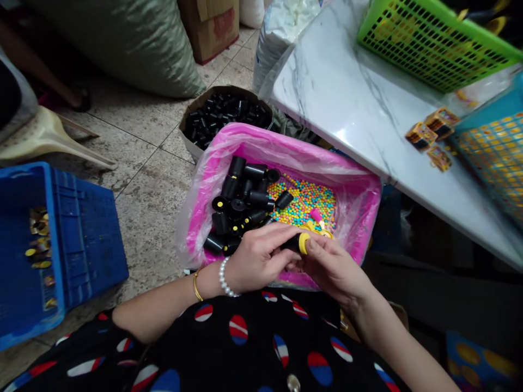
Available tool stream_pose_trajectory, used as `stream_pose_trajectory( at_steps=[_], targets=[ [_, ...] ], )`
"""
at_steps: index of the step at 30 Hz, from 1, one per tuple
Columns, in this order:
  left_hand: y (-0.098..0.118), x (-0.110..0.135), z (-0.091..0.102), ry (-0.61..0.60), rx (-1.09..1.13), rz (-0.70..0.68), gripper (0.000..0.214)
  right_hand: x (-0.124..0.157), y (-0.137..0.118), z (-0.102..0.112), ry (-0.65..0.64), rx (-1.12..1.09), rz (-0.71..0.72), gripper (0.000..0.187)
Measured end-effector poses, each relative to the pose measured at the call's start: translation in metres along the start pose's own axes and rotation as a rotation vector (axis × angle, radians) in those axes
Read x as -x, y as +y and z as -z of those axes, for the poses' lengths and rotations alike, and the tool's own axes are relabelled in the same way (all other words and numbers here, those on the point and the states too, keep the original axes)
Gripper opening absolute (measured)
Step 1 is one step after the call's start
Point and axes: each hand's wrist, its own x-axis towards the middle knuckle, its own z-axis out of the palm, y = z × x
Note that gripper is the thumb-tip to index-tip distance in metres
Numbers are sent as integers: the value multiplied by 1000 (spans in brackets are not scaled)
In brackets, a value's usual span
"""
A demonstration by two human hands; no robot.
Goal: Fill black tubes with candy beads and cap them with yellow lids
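Between my two hands is a black cylindrical container [291, 243] with a yellow ring or cap [303, 243] at its right end. My left hand [257, 256] wraps round the black body from the left. The fingers of my right hand [330, 261] press on the yellow end. Both hands are over the near side of a pink tub [370, 204] lined with clear plastic. Inside it lie several black cylinders [255, 198] on the left and many small coloured beads [306, 196] on the right. A pink scoop-like piece [316, 214] rests on the beads, near yellow parts partly hidden by my hands.
Behind the tub stands a carton of small black parts [229, 114]. A blue crate [85, 234] is at the left, beside a pale stool [53, 136]. To the right, a marble-topped table [339, 81] bears a green basket [433, 49], a blue basket [494, 158] and small patterned boxes [423, 136].
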Motion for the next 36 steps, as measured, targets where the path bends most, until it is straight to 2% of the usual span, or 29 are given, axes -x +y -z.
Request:
stream_pose_trajectory(
  at_steps=[7, 11, 14, 21, 24, 26, 29, 31, 33, 36],
  targets=[
    [-3, 5, -4, -75, -16, -7, 33, -6, 9, -3, 33, -65, -27, 26],
    [1, 4, 1, -103, 30, -52, 33, -3, 8, 0, 51, -37, 7, 30],
    [4, 2, 3, -69, 38, -98, 35, 4, 3, 2, 4, 12, 53, 34],
    [2, 6, -2, -24, 111, -195, 40, 6, 7, 0, 23, 54, 87, 44],
    [2, 7, 0, -2, 121, -232, 41, 8, 5, -2, 22, 118, 143, 47],
    [4, 7, 2, 5, 103, -213, 40, 13, 0, -7, 89, 226, 200, 42],
    [6, 6, 5, 58, 75, -190, 34, 24, -9, -20, 330, 370, 280, 41],
    [7, 6, 5, 73, 78, -191, 30, 31, -11, -26, 466, 376, 323, 37],
    [7, 6, 5, 70, 86, -189, 30, 35, -9, -28, 509, 324, 335, 27],
    [6, 6, 4, 68, 88, -190, 30, 39, -4, -25, 449, 217, 300, 21]
  ],
)
